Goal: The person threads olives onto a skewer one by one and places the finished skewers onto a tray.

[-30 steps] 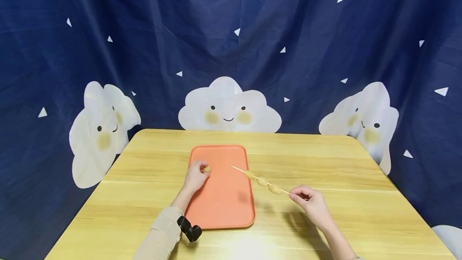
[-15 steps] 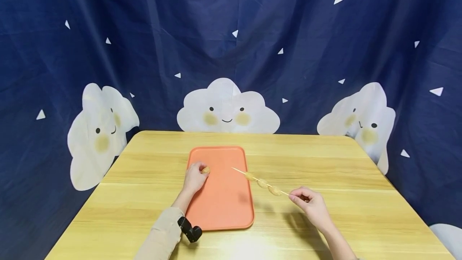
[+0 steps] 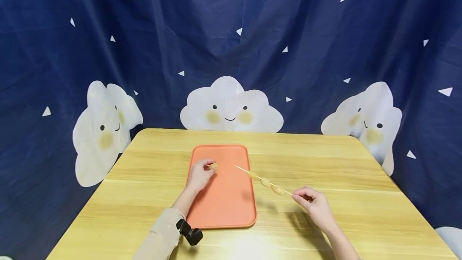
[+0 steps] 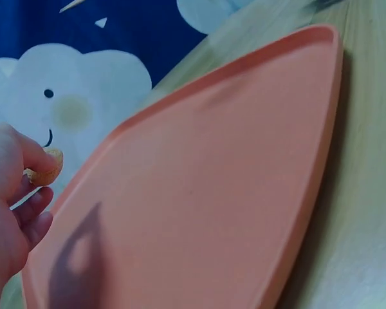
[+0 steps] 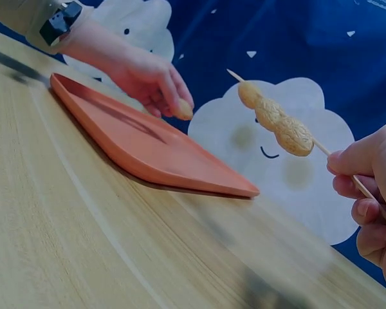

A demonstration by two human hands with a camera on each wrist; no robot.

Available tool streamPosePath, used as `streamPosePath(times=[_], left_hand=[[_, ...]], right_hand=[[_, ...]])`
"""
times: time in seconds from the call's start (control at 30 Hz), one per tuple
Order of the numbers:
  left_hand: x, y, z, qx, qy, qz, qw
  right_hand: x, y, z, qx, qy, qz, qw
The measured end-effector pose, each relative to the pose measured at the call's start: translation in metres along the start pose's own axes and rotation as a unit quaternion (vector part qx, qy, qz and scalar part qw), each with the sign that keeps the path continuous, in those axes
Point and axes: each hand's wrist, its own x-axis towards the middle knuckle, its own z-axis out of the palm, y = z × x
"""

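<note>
My left hand (image 3: pixel 200 175) is over the far left part of an orange tray (image 3: pixel 227 204), pinching a small golden-brown, wrinkled food piece (image 4: pixel 46 168) between thumb and fingers. To the right of the tray, my right hand (image 3: pixel 315 206) grips the blunt end of a thin wooden skewer (image 5: pixel 321 147). Three similar rounded, wrinkled pieces (image 5: pixel 270 114) are threaded along it, with bare stick showing before and after them. The skewer's pointed end reaches left over the tray, apart from the piece in my left hand. Both hands are raised above the surface.
The tray lies flat on a wood-grain table (image 3: pixel 306 159) and has a low raised rim. Behind the table hangs a dark blue curtain (image 3: pixel 231 23) with white triangles and smiling clouds. A black wrist camera (image 3: pixel 189 232) is strapped over my left sleeve.
My left hand has moved a little to the right and away from me with its piece, nearer the skewer's tip. My right hand and the skewer stay nearly still; the head view has shifted slightly.
</note>
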Motion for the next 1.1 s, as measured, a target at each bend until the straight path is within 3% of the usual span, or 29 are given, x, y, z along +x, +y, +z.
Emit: streamPosePath(times=[0.2, 0.37, 0.67, 0.9, 1.1], left_hand=[[-0.005, 0.017, 0.001, -0.057, -0.031, -0.008, 0.9978], [-0.008, 0.035, -0.001, -0.117, -0.054, -0.016, 0.9916], [-0.025, 0.086, -0.01, -0.152, -0.086, 0.007, 0.9846], [-0.027, 0.081, -0.004, -0.203, -0.101, 0.001, 0.974], [-0.031, 0.085, -0.009, -0.212, -0.116, 0.01, 0.9703]], right_hand=[[0.0, 0.0, -0.004, -0.007, -0.003, 0.002, 1.0], [-0.002, 0.001, -0.009, -0.019, -0.005, 0.005, 0.9998], [-0.003, -0.001, -0.018, -0.019, -0.006, -0.015, 0.9997], [-0.005, -0.008, -0.025, -0.016, -0.012, -0.033, 0.9992], [-0.008, -0.014, -0.031, -0.025, -0.02, -0.032, 0.999]])
